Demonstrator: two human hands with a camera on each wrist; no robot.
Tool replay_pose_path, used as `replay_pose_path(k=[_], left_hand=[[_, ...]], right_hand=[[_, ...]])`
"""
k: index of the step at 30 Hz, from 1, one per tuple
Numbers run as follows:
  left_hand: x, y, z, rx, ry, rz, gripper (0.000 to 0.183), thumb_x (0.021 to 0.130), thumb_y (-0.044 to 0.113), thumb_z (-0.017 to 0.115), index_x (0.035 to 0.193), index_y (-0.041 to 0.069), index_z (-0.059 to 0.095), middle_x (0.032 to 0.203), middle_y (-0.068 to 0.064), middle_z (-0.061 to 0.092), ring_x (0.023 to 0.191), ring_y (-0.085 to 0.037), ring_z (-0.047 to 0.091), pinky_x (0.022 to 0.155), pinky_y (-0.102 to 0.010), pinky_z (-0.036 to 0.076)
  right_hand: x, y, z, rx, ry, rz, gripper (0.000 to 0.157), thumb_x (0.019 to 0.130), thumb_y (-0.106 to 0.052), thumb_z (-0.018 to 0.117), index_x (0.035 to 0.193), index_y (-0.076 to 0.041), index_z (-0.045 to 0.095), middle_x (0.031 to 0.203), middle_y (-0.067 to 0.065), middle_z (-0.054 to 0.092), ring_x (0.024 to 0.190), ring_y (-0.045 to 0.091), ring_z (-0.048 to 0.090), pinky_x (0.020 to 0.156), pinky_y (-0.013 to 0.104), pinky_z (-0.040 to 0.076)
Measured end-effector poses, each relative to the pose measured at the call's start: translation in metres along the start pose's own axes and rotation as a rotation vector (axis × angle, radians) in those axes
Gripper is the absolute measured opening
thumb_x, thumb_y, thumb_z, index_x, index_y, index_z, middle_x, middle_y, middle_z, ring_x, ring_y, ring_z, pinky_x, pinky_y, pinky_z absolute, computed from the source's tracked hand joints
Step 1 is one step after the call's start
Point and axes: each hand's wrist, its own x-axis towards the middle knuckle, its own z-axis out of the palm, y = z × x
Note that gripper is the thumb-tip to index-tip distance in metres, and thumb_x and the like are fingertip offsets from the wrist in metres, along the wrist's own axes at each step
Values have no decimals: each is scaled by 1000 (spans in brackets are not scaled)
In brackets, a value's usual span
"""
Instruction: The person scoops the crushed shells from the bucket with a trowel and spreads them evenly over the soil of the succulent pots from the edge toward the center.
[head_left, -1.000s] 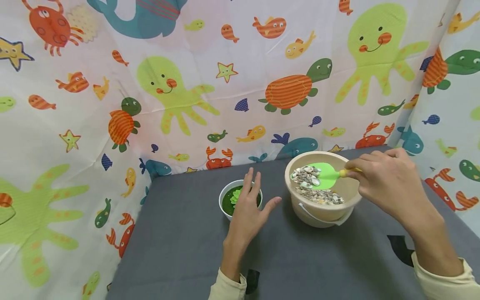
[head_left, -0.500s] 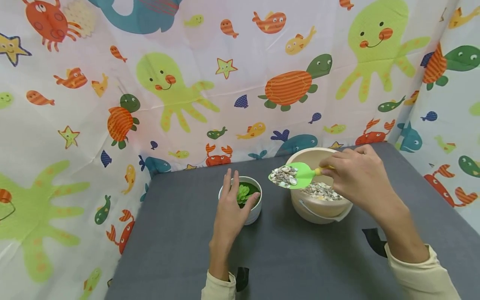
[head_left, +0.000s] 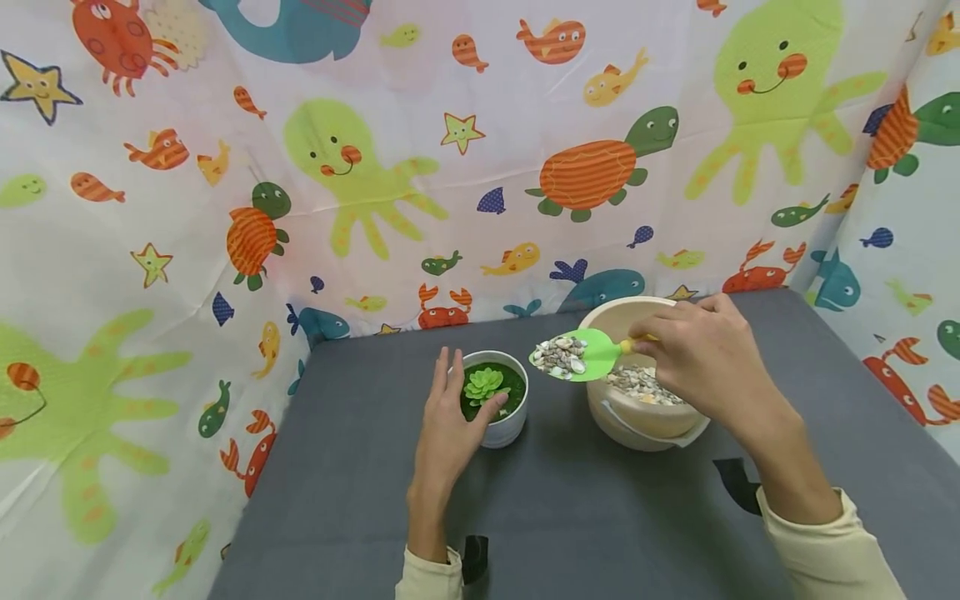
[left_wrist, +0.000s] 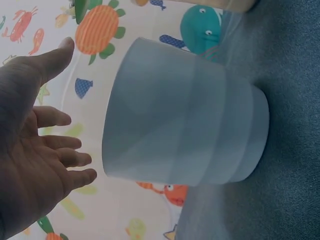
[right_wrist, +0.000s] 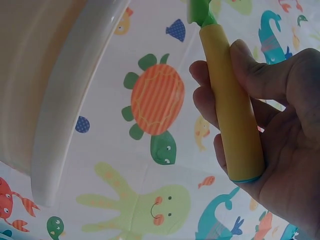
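Observation:
My right hand point(head_left: 708, 358) grips the yellow handle point(right_wrist: 231, 105) of a toy shovel with a green blade point(head_left: 600, 354). A heap of small seashells point(head_left: 558, 357) lies on the blade, held level between the bucket and the pot. Beneath my right hand stands a cream bucket point(head_left: 618, 423) with more shells point(head_left: 645, 383) inside. My left hand point(head_left: 442, 442) is spread at the left side of a white flowerpot point(head_left: 506, 432) holding a green succulent point(head_left: 484, 383). The left wrist view shows the fingers apart from the ridged pot wall point(left_wrist: 180, 115), near its rim.
Pot and bucket stand on a dark grey tabletop point(head_left: 360, 467). A sea-animal curtain point(head_left: 420, 100) hangs behind the table and along both sides. The bucket's white carrying handle point(head_left: 648, 435) hangs down its front.
The loaded shovel has moved left from over the bucket into the gap toward the pot, slowing lately. My left hand has shifted left, from overlapping the plant to the pot's left side.

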Motion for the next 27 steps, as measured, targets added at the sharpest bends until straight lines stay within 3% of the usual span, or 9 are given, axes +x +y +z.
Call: replay_pose_path(k=[12, 19, 27], left_hand=[[-7, -17, -2, 6, -8, -51, 101, 89, 58, 76, 166, 13, 29, 177, -12, 17, 160, -41, 29, 121, -63, 39], [-3, -23, -6, 24, -15, -66, 103, 88, 62, 76, 166, 14, 28, 177, -11, 17, 157, -42, 34, 118, -62, 42], [-1, -29, -8, 8, -36, -68, 104, 89, 61, 76, 167, 16, 25, 177, -11, 18, 157, -42, 35, 118, -63, 42]], right_hand=[[7, -9, 13, 6, -32, -23, 20, 77, -4, 86, 95, -13, 84, 88, 3, 82, 85, 22, 74, 80, 47, 42], [15, -15, 20, -11, -19, -57, 20, 75, -7, 87, 94, -13, 84, 86, 2, 81, 84, 21, 73, 78, 44, 42], [23, -25, 28, -9, -91, -32, 13, 82, -14, 86, 95, -14, 84, 89, 1, 82, 91, 23, 75, 84, 50, 47]])
